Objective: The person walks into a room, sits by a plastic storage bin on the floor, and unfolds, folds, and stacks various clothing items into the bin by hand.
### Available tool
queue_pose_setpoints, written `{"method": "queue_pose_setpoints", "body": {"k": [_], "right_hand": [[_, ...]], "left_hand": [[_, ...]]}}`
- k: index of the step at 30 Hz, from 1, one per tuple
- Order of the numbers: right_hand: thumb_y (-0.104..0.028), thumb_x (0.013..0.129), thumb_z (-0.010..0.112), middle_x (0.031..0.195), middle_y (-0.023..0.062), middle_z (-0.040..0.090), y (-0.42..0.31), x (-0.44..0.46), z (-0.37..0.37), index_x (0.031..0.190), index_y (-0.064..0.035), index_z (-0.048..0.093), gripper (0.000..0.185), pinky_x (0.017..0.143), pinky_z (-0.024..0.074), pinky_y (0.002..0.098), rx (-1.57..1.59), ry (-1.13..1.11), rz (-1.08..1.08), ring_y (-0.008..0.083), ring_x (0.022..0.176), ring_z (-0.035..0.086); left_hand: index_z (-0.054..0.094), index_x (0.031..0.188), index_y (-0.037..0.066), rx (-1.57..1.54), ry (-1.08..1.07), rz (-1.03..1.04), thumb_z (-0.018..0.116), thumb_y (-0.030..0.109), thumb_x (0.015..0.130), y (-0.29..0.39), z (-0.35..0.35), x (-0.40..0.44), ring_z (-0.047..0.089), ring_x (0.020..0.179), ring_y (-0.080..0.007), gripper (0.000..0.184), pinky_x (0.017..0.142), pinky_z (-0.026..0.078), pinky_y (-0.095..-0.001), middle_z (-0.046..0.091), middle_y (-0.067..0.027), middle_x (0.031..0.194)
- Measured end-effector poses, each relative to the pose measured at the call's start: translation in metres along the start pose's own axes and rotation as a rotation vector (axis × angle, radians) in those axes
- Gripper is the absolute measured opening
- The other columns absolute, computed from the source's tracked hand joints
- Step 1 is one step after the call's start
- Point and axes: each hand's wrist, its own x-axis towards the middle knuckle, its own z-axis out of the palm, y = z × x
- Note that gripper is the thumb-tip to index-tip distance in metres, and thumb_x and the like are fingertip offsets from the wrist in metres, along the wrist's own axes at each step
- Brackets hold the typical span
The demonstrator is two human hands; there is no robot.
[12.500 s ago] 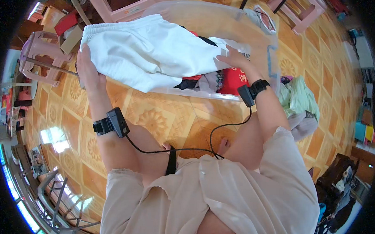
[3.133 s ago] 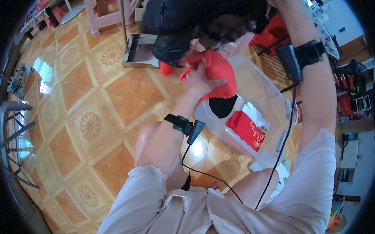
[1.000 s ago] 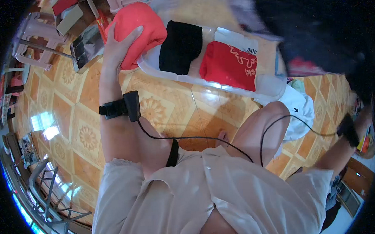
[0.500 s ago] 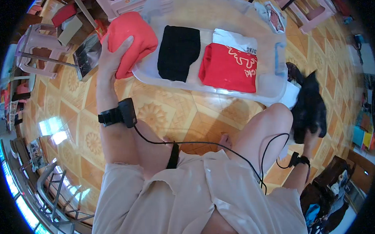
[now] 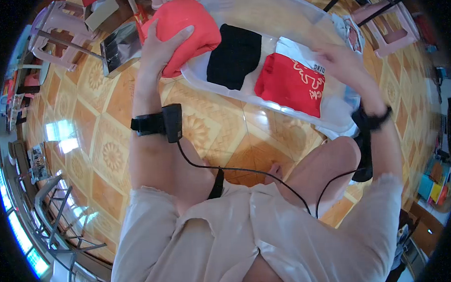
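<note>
My left hand point(image 5: 163, 49) holds a folded coral-red garment point(image 5: 194, 30) over the left end of a clear plastic bin point(image 5: 224, 94). Inside the bin, a folded black garment point(image 5: 234, 56) lies beside it. To the right of that is a folded red garment with pale lettering point(image 5: 293, 84), partly over a white garment with dark letters point(image 5: 294, 51). My right hand point(image 5: 339, 62) hovers above the bin's right side, near the white garment; its fingers are extended and slightly blurred, with nothing seen in them.
Pink stools stand at the upper left point(image 5: 63, 37) and upper right point(image 5: 388, 28). A shallow metal-edged tray point(image 5: 120, 47) sits left of the bin. Dark cloth point(image 5: 362, 158) lies on the floor beside my right knee. A metal frame point(image 5: 54, 206) is at the lower left.
My right hand has let go of the dark clothing on the floor at the right and moved up over the bin. My left hand still holds the coral-red garment.
</note>
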Motion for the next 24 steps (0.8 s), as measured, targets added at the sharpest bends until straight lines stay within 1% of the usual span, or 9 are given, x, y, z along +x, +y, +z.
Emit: {"method": "queue_pose_setpoints", "body": {"k": [1, 2, 4, 9, 13, 15, 18, 22, 24], "right_hand": [[-0.032, 0.097, 0.063, 0.113, 0.0139, 0.075, -0.016, 0.041, 0.020, 0.128, -0.0136, 0.069, 0.036, 0.092, 0.0549, 0.0466, -0.031, -0.236, 0.043, 0.0364, 0.106, 0.070], [-0.032, 0.098, 0.064, 0.111, 0.0135, 0.076, -0.040, 0.071, 0.035, 0.128, -0.0114, 0.069, 0.037, 0.094, 0.0543, 0.0418, 0.006, -0.336, -0.024, 0.0355, 0.107, 0.070], [-0.037, 0.093, 0.068, 0.118, 0.0189, 0.073, -0.045, 0.124, 0.102, 0.129, -0.0119, 0.068, 0.044, 0.095, 0.0541, 0.0470, -0.126, -0.414, -0.134, 0.0362, 0.112, 0.069], [-0.035, 0.084, 0.076, 0.130, 0.0163, 0.065, -0.035, 0.168, 0.243, 0.134, -0.0128, 0.063, 0.057, 0.096, 0.0547, 0.0488, -0.448, -0.329, -0.537, 0.0364, 0.114, 0.066], [-0.026, 0.083, 0.075, 0.127, 0.0135, 0.062, -0.051, 0.170, 0.287, 0.127, -0.0124, 0.062, 0.048, 0.093, 0.0551, 0.0490, -0.507, -0.205, -0.489, 0.0349, 0.114, 0.066], [-0.014, 0.083, 0.070, 0.117, 0.0120, 0.065, -0.047, 0.178, 0.300, 0.119, -0.0122, 0.063, 0.037, 0.091, 0.0550, 0.0483, -0.445, -0.179, -0.462, 0.0328, 0.112, 0.067], [-0.007, 0.082, 0.065, 0.112, 0.0120, 0.067, -0.044, 0.174, 0.253, 0.117, -0.0114, 0.064, 0.035, 0.090, 0.0553, 0.0478, -0.440, -0.188, -0.428, 0.0330, 0.110, 0.067], [-0.006, 0.085, 0.062, 0.106, 0.0191, 0.069, -0.028, 0.183, 0.163, 0.123, -0.0133, 0.067, 0.039, 0.089, 0.0536, 0.0496, -0.053, 0.191, -0.348, 0.0387, 0.103, 0.068], [-0.006, 0.088, 0.061, 0.106, 0.0223, 0.069, -0.035, 0.181, 0.101, 0.125, -0.0124, 0.065, 0.037, 0.089, 0.0537, 0.0489, -0.085, 0.342, -0.392, 0.0416, 0.102, 0.066]], "left_hand": [[0.034, 0.156, -0.005, 0.062, 0.020, 0.003, 0.095, 0.055, 0.065, -0.001, 0.000, 0.000, 0.060, 0.131, -0.0332, 0.125, 0.108, 0.050, -0.0400, 0.058, -0.0274, 0.142], [0.035, 0.156, -0.003, 0.122, 0.041, 0.006, 0.095, 0.056, 0.064, -0.002, 0.000, 0.001, 0.060, 0.131, -0.0344, 0.125, 0.108, 0.050, -0.0409, 0.057, -0.0280, 0.143], [0.035, 0.157, -0.002, 0.113, 0.037, 0.007, 0.094, 0.057, 0.063, 0.012, -0.001, -0.006, 0.059, 0.132, -0.0356, 0.126, 0.109, 0.049, -0.0419, 0.055, -0.0286, 0.144], [0.035, 0.158, 0.001, 0.155, 0.065, -0.018, 0.094, 0.059, 0.062, 0.002, -0.002, -0.003, 0.055, 0.136, -0.0377, 0.126, 0.111, 0.048, -0.0441, 0.048, -0.0292, 0.150], [0.035, 0.158, 0.002, 0.153, 0.052, -0.016, 0.093, 0.060, 0.062, 0.001, 0.003, -0.004, 0.054, 0.137, -0.0390, 0.126, 0.112, 0.047, -0.0449, 0.046, -0.0298, 0.151], [0.035, 0.158, 0.003, 0.157, 0.063, 0.001, 0.093, 0.061, 0.062, -0.002, 0.002, -0.001, 0.054, 0.136, -0.0393, 0.126, 0.111, 0.047, -0.0454, 0.046, -0.0298, 0.151], [0.035, 0.158, 0.003, 0.149, 0.036, 0.018, 0.092, 0.063, 0.062, -0.006, 0.003, 0.001, 0.055, 0.136, -0.0396, 0.127, 0.111, 0.048, -0.0460, 0.046, -0.0296, 0.151], [0.036, 0.157, 0.003, 0.134, 0.037, -0.003, 0.092, 0.064, 0.060, -0.009, 0.000, 0.005, 0.056, 0.135, -0.0394, 0.128, 0.109, 0.049, -0.0466, 0.047, -0.0292, 0.150], [0.036, 0.157, 0.003, 0.140, 0.037, -0.002, 0.092, 0.064, 0.060, -0.009, -0.001, 0.006, 0.056, 0.135, -0.0394, 0.128, 0.109, 0.049, -0.0467, 0.047, -0.0291, 0.150]]}}
